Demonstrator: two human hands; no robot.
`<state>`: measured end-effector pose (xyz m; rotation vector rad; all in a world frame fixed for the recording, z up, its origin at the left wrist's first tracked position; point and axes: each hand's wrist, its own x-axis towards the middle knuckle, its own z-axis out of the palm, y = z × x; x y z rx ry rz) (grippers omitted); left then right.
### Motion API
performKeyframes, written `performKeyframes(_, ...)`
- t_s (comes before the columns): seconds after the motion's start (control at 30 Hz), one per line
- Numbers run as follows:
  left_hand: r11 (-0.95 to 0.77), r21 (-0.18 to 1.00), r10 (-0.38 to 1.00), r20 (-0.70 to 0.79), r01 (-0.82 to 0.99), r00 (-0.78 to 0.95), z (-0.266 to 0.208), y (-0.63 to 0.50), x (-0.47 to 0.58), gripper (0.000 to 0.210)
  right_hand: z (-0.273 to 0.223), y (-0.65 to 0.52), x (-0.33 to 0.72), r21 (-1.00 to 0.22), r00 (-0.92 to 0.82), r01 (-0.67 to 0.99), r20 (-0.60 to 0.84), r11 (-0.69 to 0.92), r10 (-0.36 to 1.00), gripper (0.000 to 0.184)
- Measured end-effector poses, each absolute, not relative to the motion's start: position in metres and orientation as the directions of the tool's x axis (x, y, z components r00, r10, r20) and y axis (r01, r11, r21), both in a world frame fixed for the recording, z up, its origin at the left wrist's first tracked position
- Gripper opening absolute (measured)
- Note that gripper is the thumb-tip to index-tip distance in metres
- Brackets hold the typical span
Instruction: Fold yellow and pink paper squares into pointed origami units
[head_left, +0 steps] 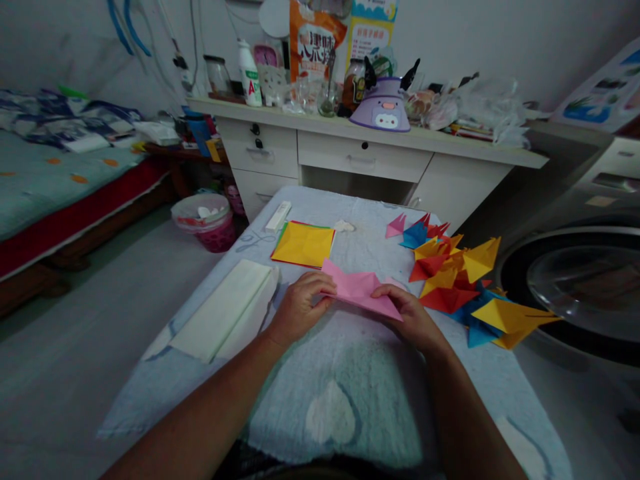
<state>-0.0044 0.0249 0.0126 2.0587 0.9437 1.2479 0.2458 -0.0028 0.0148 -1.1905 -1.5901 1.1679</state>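
A creased, partly folded sheet of pink origami paper (pixel 356 285) is held by both hands above the cloth. My left hand (pixel 305 303) pinches its left end between thumb and fingers. At the other end, my right hand (pixel 407 313) grips the paper's right side. Beyond the left hand lies a stack of square coloured paper (pixel 303 245), yellow on top with red and green edges showing. Folded paper figures (pixel 450 273) in yellow, red, blue and pink are heaped to the right of my right hand.
A blue patterned cloth (pixel 300 373) covers the table. On its left rest a folded pale sheet (pixel 220 310) and a small white box (pixel 279 216). Behind stands a white cabinet (pixel 340 150) crowded with bottles and bags. A pink bin (pixel 213 230) is left, a washing machine (pixel 575 280) right.
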Motion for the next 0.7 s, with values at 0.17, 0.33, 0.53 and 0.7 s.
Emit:
performKeyframes(0.17,-0.528,0.783,0.849,0.485,0.328,0.209,0.013,0.024,-0.003,0.007,0.0,0.003,0.247,-0.974,-0.079,0.167,0.141,0.153,0.987,0.023)
performKeyframes(0.33,-0.237,0.965,0.97,0.231,0.113,0.071,0.003,0.029,0.0,0.031,-0.011,0.004,0.245,-0.994,-0.035,0.037,0.104,0.105,0.994,0.027)
performKeyframes(0.53,0.116,0.964,0.974,-0.063,-0.24,0.216,0.003,0.028,0.005,0.041,-0.009,0.002,0.241,-0.994,0.032,0.022,0.104,0.103,0.994,0.027)
performKeyframes(0.7,0.035,0.966,0.986,0.008,-0.255,0.164,0.009,0.026,0.006,0.03,-0.006,0.001,0.238,-0.991,0.034,0.02,0.135,0.135,0.99,0.026)
